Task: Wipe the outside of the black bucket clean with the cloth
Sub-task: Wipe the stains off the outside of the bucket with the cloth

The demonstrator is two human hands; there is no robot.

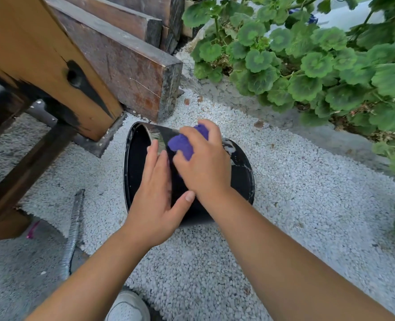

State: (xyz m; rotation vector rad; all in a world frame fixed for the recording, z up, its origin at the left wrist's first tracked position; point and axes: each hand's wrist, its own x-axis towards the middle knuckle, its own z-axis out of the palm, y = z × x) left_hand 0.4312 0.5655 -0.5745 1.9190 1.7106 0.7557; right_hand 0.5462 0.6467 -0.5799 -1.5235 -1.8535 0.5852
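A purple cloth [184,144], bunched in the right hand [203,165], is pressed to the tipped bucket [240,174], steadied under the flat left hand [154,195]; white smears beyond the right hand suggest wiping is unfinished.

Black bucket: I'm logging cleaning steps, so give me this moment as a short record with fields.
bucket: round black plastic bucket, lying on its side on white gravel, opening facing left
cloth: purple fuzzy cloth, pressed on the bucket's outer wall
right hand: grips the cloth
left hand: fingers straight, resting on the bucket rim
dirt: pale smears on the wall near the base
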